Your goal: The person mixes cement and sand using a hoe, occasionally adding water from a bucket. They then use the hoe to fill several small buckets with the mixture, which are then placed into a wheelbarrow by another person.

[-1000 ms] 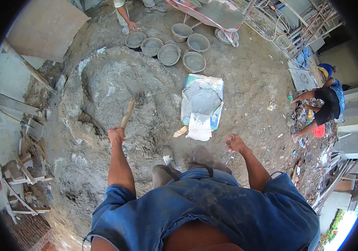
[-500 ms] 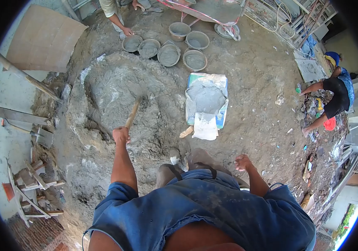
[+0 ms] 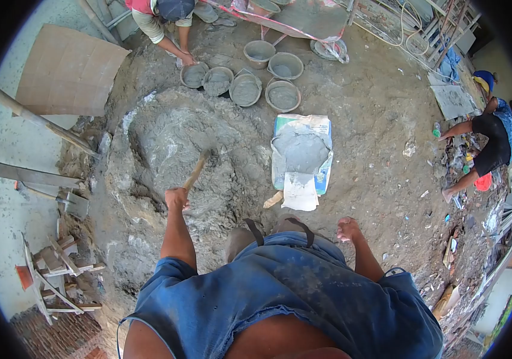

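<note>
My left hand (image 3: 176, 198) is closed around the wooden handle (image 3: 195, 172) of a tool. Its head is hidden in the wet grey mortar (image 3: 166, 131), which lies in a wide heap on the ground. Over the ground on the other side, my right hand (image 3: 347, 230) hangs with its fingers curled and nothing visible in them. Between and ahead of my hands lies a torn-open cement bag (image 3: 301, 184) with grey powder (image 3: 301, 147) showing in it.
Several mortar-filled buckets (image 3: 245, 90) stand beyond the heap, near a wheelbarrow (image 3: 304, 25). A co-worker's hands (image 3: 188, 60) are at the leftmost bucket. Another person (image 3: 491, 140) bends over debris at right. Boards and a wooden frame (image 3: 52, 278) lie along the left wall.
The co-worker at the far left has leaned in, with head and both arms now showing at the bucket. My view has shifted slightly; my left hand keeps its hold on the handle.
</note>
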Available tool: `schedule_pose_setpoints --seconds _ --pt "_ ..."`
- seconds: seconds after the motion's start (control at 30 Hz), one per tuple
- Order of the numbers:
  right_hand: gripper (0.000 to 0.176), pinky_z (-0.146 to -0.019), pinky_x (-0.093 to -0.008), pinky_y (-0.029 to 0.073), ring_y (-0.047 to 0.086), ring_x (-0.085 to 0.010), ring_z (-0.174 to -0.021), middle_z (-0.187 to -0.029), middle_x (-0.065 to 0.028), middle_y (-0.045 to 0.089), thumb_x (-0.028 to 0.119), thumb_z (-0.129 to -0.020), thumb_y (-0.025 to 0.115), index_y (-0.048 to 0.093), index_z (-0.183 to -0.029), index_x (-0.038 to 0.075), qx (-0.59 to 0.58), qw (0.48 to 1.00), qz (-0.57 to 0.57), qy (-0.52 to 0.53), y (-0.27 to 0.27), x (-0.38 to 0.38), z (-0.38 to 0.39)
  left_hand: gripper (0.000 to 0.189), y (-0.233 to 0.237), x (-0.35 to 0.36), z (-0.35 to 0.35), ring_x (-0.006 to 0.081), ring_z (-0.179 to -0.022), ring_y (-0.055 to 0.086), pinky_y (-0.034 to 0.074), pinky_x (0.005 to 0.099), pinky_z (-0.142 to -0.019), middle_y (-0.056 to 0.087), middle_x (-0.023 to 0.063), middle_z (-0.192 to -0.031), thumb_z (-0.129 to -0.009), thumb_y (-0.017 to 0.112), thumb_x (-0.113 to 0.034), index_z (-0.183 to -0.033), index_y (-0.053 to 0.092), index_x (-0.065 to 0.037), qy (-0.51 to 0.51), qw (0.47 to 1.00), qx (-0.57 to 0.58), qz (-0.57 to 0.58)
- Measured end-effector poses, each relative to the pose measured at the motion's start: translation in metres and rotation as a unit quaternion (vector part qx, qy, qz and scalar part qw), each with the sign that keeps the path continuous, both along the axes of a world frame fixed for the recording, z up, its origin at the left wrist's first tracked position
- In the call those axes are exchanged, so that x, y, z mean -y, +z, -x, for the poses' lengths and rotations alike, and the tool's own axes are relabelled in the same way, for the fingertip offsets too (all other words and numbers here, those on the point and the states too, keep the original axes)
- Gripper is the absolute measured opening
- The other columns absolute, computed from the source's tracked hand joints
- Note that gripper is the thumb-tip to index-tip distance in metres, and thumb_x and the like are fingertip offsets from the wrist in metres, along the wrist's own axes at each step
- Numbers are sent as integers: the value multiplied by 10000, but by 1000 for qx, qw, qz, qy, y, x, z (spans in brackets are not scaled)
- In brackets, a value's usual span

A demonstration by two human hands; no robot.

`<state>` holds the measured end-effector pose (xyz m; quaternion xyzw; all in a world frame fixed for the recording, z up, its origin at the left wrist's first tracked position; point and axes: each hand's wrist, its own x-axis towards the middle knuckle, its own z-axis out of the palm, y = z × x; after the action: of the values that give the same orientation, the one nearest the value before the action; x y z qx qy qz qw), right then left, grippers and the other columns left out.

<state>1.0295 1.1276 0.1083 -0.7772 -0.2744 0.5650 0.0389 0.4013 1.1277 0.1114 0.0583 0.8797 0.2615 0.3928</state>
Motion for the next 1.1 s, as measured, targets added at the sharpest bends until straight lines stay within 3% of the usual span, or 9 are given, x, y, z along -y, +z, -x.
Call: schedule_pose_setpoints --seconds 0.1,0.53,1.1 --pt "165 -471 -342 480 605 -206 -539 -736 -74 588 101 -871 575 535 -1032 102 -38 999 5 -24 -13 -16 -13 255 -7 1 3 250 -654 690 590 402 -538 688 136 -894 -804 605 -127 -1035 690 -60 21 1000 7 -16" --pt "204 -479 -355 499 635 -219 -564 -768 -87 620 121 -864 586 549 -1062 88 -6 999 5 46 -12 -59 -8 270 -10 6 2 250 -620 682 573 390 -505 683 128 -865 -794 620 -133 -1043 688 -55 40 999 17 -17" --pt "198 -534 -389 530 654 -224 -592 -803 -88 648 127 -853 597 574 -1048 104 -1 999 6 33 -25 -36 -35 239 1 -1 -3 239 -615 663 566 389 -518 669 144 -809 -817 623 -104 -1030 689 -18 38 999 17 7"
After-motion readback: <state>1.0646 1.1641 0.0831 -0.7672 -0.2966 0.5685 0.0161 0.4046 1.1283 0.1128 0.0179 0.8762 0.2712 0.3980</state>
